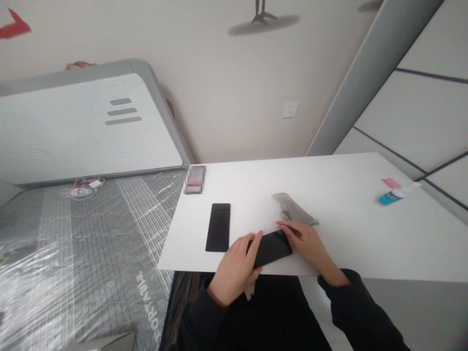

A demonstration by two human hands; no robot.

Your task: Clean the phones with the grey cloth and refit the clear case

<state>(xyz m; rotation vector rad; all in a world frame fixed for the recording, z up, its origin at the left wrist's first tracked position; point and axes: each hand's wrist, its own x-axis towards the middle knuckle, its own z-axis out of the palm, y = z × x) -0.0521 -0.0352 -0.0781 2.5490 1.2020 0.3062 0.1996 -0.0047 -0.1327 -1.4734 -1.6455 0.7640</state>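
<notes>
My left hand (237,263) is closed around the left end of a black smartphone (272,247), which is tilted over the table's front edge with its dark screen up. At the phone's upper right corner, the fingers of my right hand (305,243) pinch its edge. A second black phone (218,227) lies flat on the white table to the left of my hands. Just beyond my right hand rests a crumpled grey cloth (294,209). Below my left hand a small pale piece (249,291) pokes out; I cannot make out what it is.
The white table (343,195) stands against the wall. On its right are a spray bottle (393,196) with a blue label and a pink piece (391,183). A blurred-out item (195,180) sits at the far left corner. Plastic-covered flooring (109,258) lies left.
</notes>
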